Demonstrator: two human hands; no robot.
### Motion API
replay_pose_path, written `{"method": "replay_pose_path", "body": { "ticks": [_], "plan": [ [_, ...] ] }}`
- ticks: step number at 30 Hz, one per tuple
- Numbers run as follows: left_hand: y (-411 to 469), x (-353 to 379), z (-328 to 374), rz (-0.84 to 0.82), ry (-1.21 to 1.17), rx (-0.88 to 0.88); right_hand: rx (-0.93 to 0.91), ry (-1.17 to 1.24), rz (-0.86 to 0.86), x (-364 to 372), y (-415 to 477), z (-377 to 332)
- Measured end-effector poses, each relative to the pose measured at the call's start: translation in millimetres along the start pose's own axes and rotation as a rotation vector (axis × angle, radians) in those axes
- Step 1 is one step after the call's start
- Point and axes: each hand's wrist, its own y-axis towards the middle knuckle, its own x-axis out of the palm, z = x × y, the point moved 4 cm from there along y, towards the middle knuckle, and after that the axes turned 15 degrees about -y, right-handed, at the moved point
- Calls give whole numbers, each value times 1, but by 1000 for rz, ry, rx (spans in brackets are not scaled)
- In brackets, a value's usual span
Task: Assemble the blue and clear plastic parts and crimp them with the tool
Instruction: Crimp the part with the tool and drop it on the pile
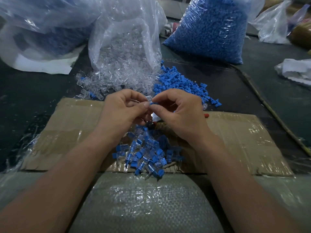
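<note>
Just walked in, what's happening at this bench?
A person is joining parts by hand. The left hand and right hand pinch one clear part and one blue part together above the cardboard. Joined pieces are piled on it near the wrists. Loose clear parts and loose blue parts lie beyond. A red-handled tool lies mostly hidden under the hands.

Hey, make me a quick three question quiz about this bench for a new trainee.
1. True or false: the left hand and right hand pinch a small piece between them.
2. The loose blue pile lies on which side of the bag of clear parts? A left, B right, C in front.
3. What does most of the assembled pile lie on?
Key: 1 true; 2 B; 3 cardboard.
</note>
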Motion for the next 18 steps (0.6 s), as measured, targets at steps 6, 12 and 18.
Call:
{"method": "replay_pose_path", "body": {
  "ticks": [6,12,18],
  "plan": [
    [0,0,1,-42,-14,-1,-78,-78,25,-1,0,-2],
    [0,1,1,-103,-38,-11,-137,-64,31,-4,0,0],
    [2,0,-1,-100,-59,-24,-144,56,-67,1,-1,5]
  ]
}}
